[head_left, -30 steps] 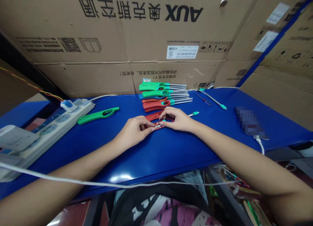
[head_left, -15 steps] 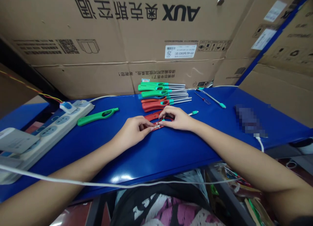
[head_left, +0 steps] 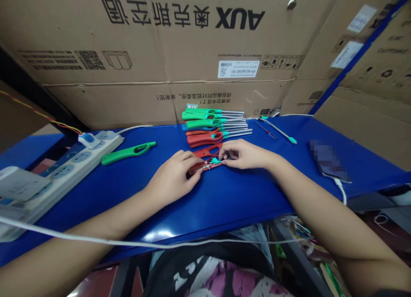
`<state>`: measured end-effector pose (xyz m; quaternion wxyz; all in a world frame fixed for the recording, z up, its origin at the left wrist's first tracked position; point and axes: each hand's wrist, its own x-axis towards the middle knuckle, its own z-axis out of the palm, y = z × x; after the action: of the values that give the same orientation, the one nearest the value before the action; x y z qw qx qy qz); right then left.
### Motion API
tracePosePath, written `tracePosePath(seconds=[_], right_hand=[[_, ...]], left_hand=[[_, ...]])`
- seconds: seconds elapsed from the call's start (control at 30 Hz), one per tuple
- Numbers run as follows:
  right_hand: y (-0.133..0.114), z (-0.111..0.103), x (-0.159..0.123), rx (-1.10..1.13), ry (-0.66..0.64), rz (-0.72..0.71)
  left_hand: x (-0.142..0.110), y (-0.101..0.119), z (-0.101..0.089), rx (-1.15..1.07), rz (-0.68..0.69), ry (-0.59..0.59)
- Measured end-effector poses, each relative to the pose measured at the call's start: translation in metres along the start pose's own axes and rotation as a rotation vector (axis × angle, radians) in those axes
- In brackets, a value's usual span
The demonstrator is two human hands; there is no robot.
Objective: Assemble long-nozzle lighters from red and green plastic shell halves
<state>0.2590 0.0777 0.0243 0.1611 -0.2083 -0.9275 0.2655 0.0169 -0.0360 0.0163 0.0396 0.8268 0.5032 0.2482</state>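
Right hand (head_left: 247, 154) now shifted rightward, baring turquoise piece (head_left: 214, 160) in front red half-shell (head_left: 215, 166); fitting of inner parts seems underway, shell unclosed. Half-shell on worktop (head_left: 192, 211), near side of lighter pile (head_left: 205, 138). Left hand (head_left: 175, 175): grip closed around half-shell's end. Right grip: fingertips almost together; cannot tell if anything held.

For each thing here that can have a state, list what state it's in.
Red casing: open, teal part exposed
Red half-shell: lying behind it
Left hand: closed on the casing
Right hand: curled at the casing
Lighters: piled, metal rods attached
Green handle: lying, no rod fitted
Power strip: plug inserted
Phone: cable attached
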Motion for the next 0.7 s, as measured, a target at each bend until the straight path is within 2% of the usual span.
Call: tracePosePath(seconds=[0.07,0.23,0.5,0.7], right_hand=[[0.000,0.001,0.000,-0.005,-0.002,0.007],[-0.002,0.001,0.001,0.026,-0.007,0.042],[-0.002,-0.003,0.000,-0.032,-0.015,-0.015],[-0.002,0.000,0.001,-0.012,0.003,0.003]], left_hand=[[0.000,0.002,0.001,0.009,0.070,-0.007],[-0.002,0.002,0.010,0.008,0.194,-0.132],[-0.003,-0.001,0.014,0.046,0.189,-0.156],[-0.002,-0.002,0.013,0.039,0.188,-0.152]])
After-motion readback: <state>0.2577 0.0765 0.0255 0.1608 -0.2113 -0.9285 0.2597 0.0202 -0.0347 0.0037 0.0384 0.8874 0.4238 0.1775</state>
